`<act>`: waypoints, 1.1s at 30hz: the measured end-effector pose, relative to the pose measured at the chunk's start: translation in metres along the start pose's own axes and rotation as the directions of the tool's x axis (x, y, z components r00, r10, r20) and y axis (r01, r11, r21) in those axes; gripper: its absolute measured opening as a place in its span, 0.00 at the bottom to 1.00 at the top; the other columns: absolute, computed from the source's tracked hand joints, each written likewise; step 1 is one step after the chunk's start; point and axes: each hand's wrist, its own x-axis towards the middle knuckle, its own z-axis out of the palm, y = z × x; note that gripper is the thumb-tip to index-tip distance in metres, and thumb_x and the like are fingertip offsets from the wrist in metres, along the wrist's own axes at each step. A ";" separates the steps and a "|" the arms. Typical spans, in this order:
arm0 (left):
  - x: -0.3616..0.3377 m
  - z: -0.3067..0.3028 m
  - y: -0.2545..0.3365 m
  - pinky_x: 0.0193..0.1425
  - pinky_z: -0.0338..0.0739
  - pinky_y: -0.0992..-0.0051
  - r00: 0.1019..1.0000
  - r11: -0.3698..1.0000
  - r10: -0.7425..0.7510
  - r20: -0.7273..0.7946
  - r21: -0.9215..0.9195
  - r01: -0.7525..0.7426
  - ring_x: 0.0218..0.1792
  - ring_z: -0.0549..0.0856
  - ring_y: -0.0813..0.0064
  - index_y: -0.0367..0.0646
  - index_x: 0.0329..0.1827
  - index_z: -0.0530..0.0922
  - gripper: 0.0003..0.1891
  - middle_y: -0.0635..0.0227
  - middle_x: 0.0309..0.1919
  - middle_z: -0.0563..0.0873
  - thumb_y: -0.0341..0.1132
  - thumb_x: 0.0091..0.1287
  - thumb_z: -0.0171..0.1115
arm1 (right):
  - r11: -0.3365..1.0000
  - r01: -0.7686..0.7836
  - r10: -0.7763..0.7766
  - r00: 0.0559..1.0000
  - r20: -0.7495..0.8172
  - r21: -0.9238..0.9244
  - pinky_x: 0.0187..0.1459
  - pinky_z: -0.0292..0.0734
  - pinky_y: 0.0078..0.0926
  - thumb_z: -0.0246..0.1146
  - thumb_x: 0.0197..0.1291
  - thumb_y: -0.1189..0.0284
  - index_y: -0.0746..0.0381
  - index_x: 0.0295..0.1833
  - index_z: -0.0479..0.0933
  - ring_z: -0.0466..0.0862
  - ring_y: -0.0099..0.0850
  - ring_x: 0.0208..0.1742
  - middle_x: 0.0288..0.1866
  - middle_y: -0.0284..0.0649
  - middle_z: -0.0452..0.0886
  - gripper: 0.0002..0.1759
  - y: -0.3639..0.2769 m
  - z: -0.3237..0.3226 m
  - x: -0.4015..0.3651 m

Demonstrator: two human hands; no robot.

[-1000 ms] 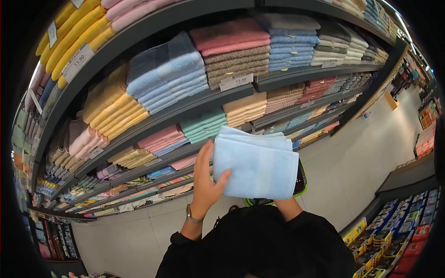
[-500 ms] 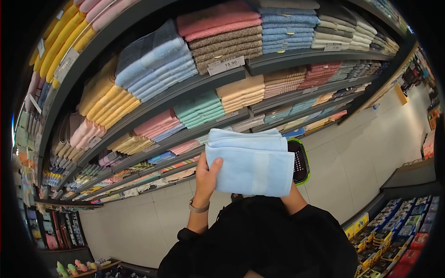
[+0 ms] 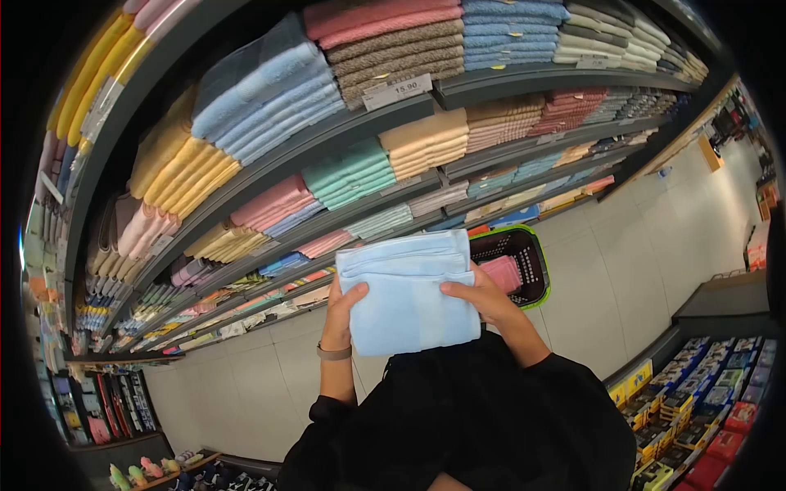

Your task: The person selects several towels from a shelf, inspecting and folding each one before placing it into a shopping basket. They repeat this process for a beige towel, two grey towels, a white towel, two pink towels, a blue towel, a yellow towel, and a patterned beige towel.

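The light blue towel is folded in several soft layers, with a paler band across it. It is in the air above the floor, near the basket. The left hand and right hand each grip one side, thumbs on top.

A loose black top with 2 black sleeves; a slim taupe band above the left hand.
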 end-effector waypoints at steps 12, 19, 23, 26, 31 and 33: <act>0.004 -0.078 -0.030 0.49 0.75 0.76 0.978 0.988 0.115 -0.176 0.127 -0.093 0.46 0.80 0.72 0.36 0.58 0.68 0.21 0.62 0.49 0.79 0.26 0.60 0.54 | 0.988 -0.156 0.155 0.986 0.060 -0.003 0.57 0.66 0.25 0.63 0.56 0.73 0.65 0.65 0.59 0.70 0.26 0.57 0.57 0.39 0.71 0.32 0.067 0.013 0.010; 0.007 -0.112 -0.052 0.53 0.73 0.75 0.983 0.995 -0.101 -0.154 0.003 0.103 0.49 0.78 0.72 0.37 0.59 0.66 0.23 0.62 0.51 0.77 0.27 0.60 0.58 | 0.985 -0.102 0.092 0.993 -0.074 -0.137 0.52 0.71 0.25 0.59 0.56 0.74 0.65 0.63 0.62 0.75 0.27 0.51 0.52 0.40 0.75 0.28 0.111 0.008 0.027; 0.012 -0.132 -0.082 0.61 0.67 0.74 0.991 0.991 -0.113 -0.077 0.065 0.118 0.54 0.75 0.73 0.38 0.62 0.65 0.24 0.65 0.53 0.77 0.21 0.60 0.54 | 0.939 -0.079 0.039 0.991 -0.124 -0.335 0.51 0.72 0.25 0.58 0.57 0.75 0.65 0.62 0.63 0.76 0.26 0.48 0.50 0.39 0.76 0.26 0.132 -0.007 0.026; 0.018 -0.128 -0.099 0.57 0.69 0.76 0.983 0.974 -0.174 -0.061 0.134 0.181 0.52 0.76 0.75 0.38 0.61 0.66 0.23 0.66 0.52 0.77 0.23 0.61 0.55 | 0.950 -0.052 -0.006 0.983 -0.184 -0.308 0.50 0.72 0.25 0.58 0.57 0.76 0.65 0.62 0.63 0.76 0.25 0.48 0.50 0.38 0.76 0.26 0.150 -0.018 0.019; 0.030 -0.107 -0.141 0.56 0.69 0.77 0.956 0.940 -0.294 -0.023 0.172 0.293 0.51 0.76 0.77 0.37 0.59 0.67 0.20 0.67 0.50 0.78 0.25 0.62 0.55 | 0.960 -0.172 0.087 0.935 -0.343 -0.223 0.50 0.72 0.26 0.59 0.56 0.75 0.62 0.60 0.66 0.76 0.26 0.48 0.49 0.37 0.76 0.24 0.164 -0.052 -0.007; 0.029 -0.098 -0.165 0.55 0.69 0.78 0.960 0.940 -0.279 -0.026 0.199 0.279 0.49 0.76 0.78 0.37 0.58 0.67 0.20 0.68 0.48 0.78 0.26 0.62 0.56 | 0.969 -0.147 0.072 0.936 -0.344 -0.197 0.50 0.72 0.26 0.58 0.56 0.75 0.62 0.61 0.66 0.76 0.26 0.48 0.49 0.37 0.76 0.24 0.166 -0.075 -0.014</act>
